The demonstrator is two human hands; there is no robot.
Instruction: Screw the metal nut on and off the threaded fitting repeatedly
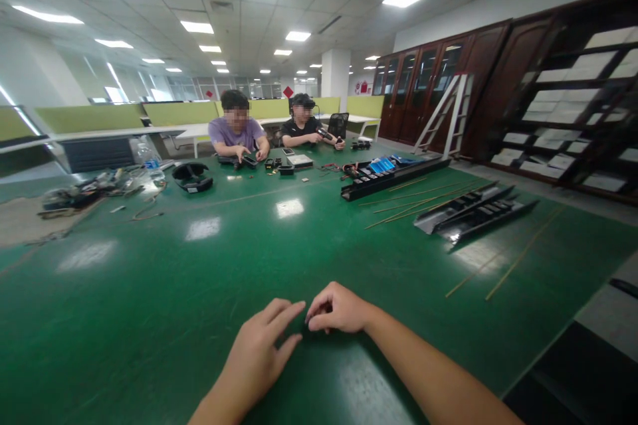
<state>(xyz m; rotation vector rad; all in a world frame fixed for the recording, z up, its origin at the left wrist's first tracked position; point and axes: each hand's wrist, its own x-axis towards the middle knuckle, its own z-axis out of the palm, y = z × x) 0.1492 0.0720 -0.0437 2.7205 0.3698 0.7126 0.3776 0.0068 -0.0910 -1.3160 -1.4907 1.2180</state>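
My right hand (336, 311) is closed in a pinch just above the green tabletop (189, 292). A small dark piece (307, 321) shows at its fingertips, too small to name. Facing it from the left is my left hand (264, 345), its thumb and fingers apart with nothing between them. The left fingertips come close to the dark piece; whether they touch it I cannot tell.
Black metal channels (473, 212) and thin rods (523, 252) lie to the right. Beyond them is a long black rail (393, 176). A black headset (192, 177) sits at the far left. Two people (236, 129) work across the table. A stepladder (456, 116) stands behind.
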